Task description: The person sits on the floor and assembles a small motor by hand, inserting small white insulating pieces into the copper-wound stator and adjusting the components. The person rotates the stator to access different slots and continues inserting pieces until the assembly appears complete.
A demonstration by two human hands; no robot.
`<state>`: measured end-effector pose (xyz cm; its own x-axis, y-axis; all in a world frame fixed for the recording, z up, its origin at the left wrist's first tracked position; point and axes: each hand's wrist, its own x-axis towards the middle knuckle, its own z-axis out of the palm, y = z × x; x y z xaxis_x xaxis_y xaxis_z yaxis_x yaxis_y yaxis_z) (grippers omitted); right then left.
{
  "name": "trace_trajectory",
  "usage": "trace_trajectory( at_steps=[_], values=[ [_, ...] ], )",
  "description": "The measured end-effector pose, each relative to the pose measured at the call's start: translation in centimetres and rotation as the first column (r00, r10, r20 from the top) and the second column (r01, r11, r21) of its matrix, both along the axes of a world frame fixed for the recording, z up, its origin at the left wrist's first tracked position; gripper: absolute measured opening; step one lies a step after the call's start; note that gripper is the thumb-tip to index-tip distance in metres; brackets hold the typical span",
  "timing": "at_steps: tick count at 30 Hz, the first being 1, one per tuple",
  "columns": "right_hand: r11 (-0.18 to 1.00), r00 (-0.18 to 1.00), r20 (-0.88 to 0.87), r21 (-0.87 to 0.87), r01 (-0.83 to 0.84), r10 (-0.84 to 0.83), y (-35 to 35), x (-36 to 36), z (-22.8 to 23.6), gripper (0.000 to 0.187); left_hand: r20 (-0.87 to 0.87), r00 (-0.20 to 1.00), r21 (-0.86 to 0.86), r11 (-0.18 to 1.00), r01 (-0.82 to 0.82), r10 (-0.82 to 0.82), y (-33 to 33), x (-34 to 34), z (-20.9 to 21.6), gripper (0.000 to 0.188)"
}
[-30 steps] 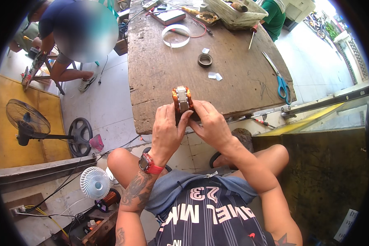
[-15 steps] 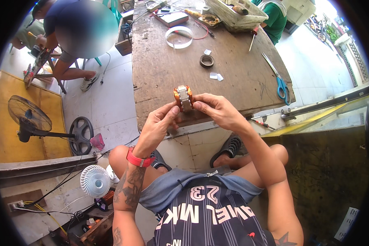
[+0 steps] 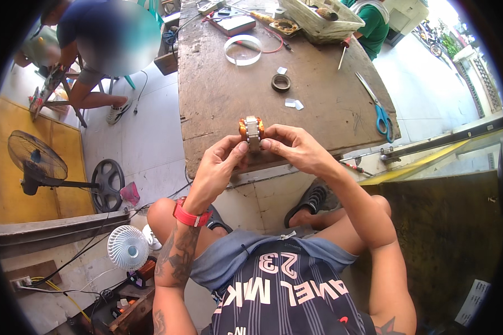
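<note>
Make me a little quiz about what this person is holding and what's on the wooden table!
1. True or false: both hands, left hand and right hand, hold the small motor part.
2. What colour are the handles of the scissors on the wooden table?
A. red
B. blue
C. yellow
3. Fill in: the dark ring lies ___ the table.

Key: 1 true; 2 B; 3 on.

White paper label (image 3: 473,302) — rectangular, tilted — low at the right edge.
</note>
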<state>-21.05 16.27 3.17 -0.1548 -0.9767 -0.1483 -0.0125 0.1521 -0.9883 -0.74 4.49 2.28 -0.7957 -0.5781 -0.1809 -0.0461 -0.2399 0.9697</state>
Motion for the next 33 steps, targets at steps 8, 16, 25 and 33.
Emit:
trace_trajectory(
  at_steps=[8, 16, 25, 33],
  values=[
    [0.982, 0.987, -0.022, 0.098, 0.16, -0.158, -1.5, 1.8, 0.1, 0.044, 0.113, 0.985, -0.073, 0.99, -0.119, 0.127, 0.0, -2.0, 0.6, 0.038],
    [0.973, 0.971, -0.07, -0.028, 0.227, -0.229, -1.5, 2.3, -0.3, 0.043, 0.071, 0.987, -0.024, 0.99, -0.141, 0.143, -0.1, -2.1, 0.2, 0.032],
    [0.98, 0.975, 0.097, 0.042, 0.195, -0.198, -1.3, 1.9, -1.6, 0.042, -0.138, 0.987, 0.328, 0.944, -0.038, 0.088, -1.1, -1.3, -1.0, 0.034],
    [0.896, 0.91, -0.184, -0.326, 0.3, -0.372, -5.8, -1.7, 0.4, 0.071, -0.216, 0.963, -0.116, 0.975, -0.192, 0.164, -5.9, -4.2, 3.4, 0.053]
  ],
)
